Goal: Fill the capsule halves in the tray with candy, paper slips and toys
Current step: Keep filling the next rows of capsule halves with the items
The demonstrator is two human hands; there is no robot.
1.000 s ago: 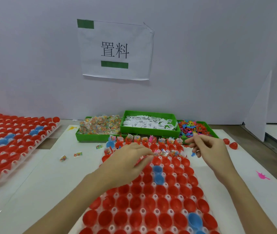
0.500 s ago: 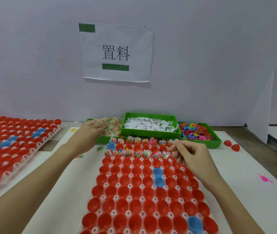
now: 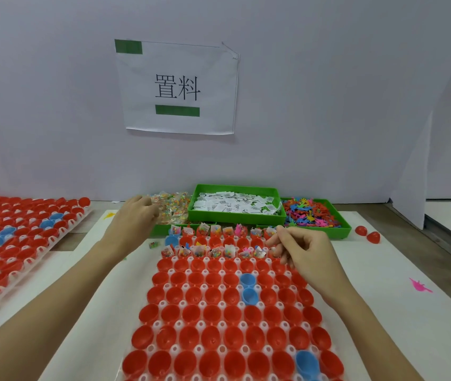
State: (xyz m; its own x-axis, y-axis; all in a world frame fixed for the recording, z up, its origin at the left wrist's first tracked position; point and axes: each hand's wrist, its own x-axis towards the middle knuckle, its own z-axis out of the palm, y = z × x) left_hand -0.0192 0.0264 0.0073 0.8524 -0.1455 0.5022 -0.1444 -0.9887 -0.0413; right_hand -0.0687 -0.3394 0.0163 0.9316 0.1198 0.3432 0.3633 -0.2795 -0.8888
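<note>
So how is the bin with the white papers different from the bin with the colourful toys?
The paper-slip bin holds white printed slips, while the toy bin holds small figures in many colours. The paper-slip bin sits in the middle of the row; the toy bin sits at its right end. The paper-slip bin's front wall stands higher in the picture than the toy bin's. Both are green trays placed behind the capsule tray, and neither hand is in them.

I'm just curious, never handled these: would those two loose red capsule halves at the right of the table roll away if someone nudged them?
Probably. The loose red capsule halves look rounded and lie outside any tray, so a nudge would likely rock or roll them. They seem thin, hollow plastic, so probably light and rigid.
</note>
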